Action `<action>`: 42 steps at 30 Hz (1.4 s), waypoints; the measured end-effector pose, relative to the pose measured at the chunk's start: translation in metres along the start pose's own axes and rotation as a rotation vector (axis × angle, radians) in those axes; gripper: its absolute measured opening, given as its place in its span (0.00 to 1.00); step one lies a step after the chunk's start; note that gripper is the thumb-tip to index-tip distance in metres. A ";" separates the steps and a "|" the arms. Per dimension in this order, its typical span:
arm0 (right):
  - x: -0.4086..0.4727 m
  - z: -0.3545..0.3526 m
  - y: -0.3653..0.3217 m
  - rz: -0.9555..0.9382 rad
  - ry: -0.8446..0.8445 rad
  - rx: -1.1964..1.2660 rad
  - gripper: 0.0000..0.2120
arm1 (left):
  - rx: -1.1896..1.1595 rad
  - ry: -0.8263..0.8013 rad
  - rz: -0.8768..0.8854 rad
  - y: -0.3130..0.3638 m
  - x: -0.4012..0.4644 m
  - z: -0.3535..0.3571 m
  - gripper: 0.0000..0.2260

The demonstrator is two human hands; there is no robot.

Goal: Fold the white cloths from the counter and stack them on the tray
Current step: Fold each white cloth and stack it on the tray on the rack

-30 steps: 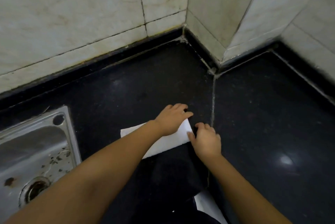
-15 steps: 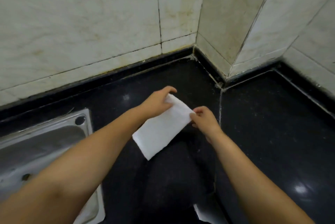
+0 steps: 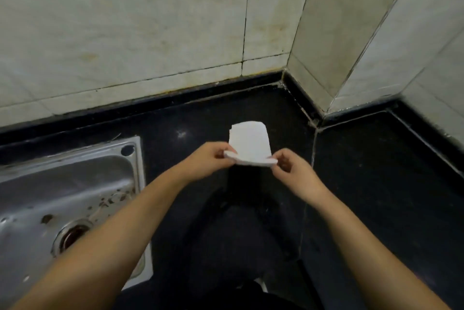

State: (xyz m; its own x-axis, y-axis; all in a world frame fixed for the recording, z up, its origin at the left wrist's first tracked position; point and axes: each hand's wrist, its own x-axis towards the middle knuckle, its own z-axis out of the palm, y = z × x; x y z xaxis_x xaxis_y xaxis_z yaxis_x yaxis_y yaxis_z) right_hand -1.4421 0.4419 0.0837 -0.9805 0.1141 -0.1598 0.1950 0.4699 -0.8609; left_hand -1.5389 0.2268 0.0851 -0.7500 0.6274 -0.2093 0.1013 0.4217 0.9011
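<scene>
steel sink (image 3: 75, 184), drain (image 3: 72, 233), tiled wall (image 3: 125, 33)

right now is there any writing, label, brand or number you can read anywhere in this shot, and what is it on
None: no readable text shows anywhere in the head view.
white cloth, pinched at its near corners by the left hand and right hand: plain, no print or tag.
steel sink: no stamp or brand visible.
wall tiles and black counter: stains and grout lines only.
</scene>
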 end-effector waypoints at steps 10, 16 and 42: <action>-0.031 0.020 0.057 0.206 -0.378 -0.056 0.03 | 0.026 -0.307 -0.294 -0.072 -0.036 0.055 0.02; 0.033 0.025 0.057 0.292 -0.140 -0.076 0.02 | 0.186 0.007 -0.272 -0.056 0.017 0.039 0.05; -0.015 0.058 0.062 0.495 -0.013 -0.342 0.21 | 0.583 -0.229 -0.371 -0.049 0.044 0.069 0.07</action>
State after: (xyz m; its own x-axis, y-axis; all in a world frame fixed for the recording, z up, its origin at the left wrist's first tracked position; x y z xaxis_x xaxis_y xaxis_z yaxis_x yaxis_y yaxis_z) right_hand -1.4168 0.4188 0.0053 -0.7708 0.3817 -0.5100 0.6230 0.6189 -0.4785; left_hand -1.5317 0.2785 0.0054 -0.6532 0.4697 -0.5940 0.2463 0.8735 0.4199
